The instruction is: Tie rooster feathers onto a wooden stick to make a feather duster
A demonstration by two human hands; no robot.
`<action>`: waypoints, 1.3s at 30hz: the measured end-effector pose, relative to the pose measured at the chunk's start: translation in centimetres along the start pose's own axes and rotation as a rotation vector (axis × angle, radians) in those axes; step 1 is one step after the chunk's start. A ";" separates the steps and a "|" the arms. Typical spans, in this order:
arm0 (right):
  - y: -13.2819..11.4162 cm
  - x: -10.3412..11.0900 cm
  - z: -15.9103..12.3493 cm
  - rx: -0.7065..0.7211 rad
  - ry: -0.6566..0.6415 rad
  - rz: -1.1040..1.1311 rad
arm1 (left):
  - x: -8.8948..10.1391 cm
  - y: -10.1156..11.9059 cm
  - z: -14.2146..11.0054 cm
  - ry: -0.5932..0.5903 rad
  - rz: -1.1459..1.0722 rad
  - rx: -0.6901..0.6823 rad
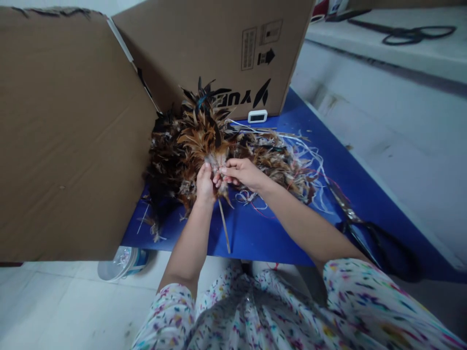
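Both my hands meet at the fluffy base of a brown and black feather bundle (204, 133), which fans upward away from me. A thin stick (224, 226) runs down from the bundle toward the table's front edge. My left hand (206, 182) is closed around the base, thumb on top. From the right, my right hand (244, 173) pinches at the same feathers with thumb and fingers together. Loose feathers (270, 155) lie heaped behind and on both sides of the hands. White strings (310, 155) and a thin red thread are tangled at the right of the heap.
Large cardboard panels (73, 131) stand on the left and at the back. Big black-handled scissors (365, 226) lie on the blue table (292, 238) at right. A small white device (257, 116) rests by the back panel. More scissors (408, 34) are on a ledge; a bucket (124, 262) stands below.
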State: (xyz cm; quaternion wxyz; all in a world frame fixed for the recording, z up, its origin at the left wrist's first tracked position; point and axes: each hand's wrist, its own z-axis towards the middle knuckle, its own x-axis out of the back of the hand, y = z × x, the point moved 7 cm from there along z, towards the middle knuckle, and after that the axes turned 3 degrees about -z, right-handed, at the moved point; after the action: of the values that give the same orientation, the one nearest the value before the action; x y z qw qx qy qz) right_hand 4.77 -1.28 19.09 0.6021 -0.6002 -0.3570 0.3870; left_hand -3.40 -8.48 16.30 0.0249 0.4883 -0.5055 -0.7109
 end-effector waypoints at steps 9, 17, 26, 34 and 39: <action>-0.4 3.0 0.3 0.063 0.168 0.056 | -0.2 0.9 -0.2 0.037 -0.016 -0.052; -1.6 4.5 -0.1 0.090 0.238 0.148 | -0.1 0.6 -0.2 0.043 0.024 -0.058; -0.9 0.7 -0.1 0.083 0.012 -0.026 | -0.5 0.0 -0.4 0.035 0.060 -0.021; -0.6 1.0 0.0 0.025 0.081 -0.076 | -1.2 -0.6 -1.0 -0.016 0.053 -0.008; -0.3 1.3 0.0 -0.006 0.106 -0.113 | -1.3 -0.9 -1.2 -0.011 0.056 -0.004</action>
State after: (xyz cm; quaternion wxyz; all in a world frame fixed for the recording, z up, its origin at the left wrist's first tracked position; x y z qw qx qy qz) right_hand 5.36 -0.08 19.36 0.6394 -0.6005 -0.3591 0.3189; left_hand -1.41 -8.16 16.50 0.0430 0.4702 -0.5175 -0.7136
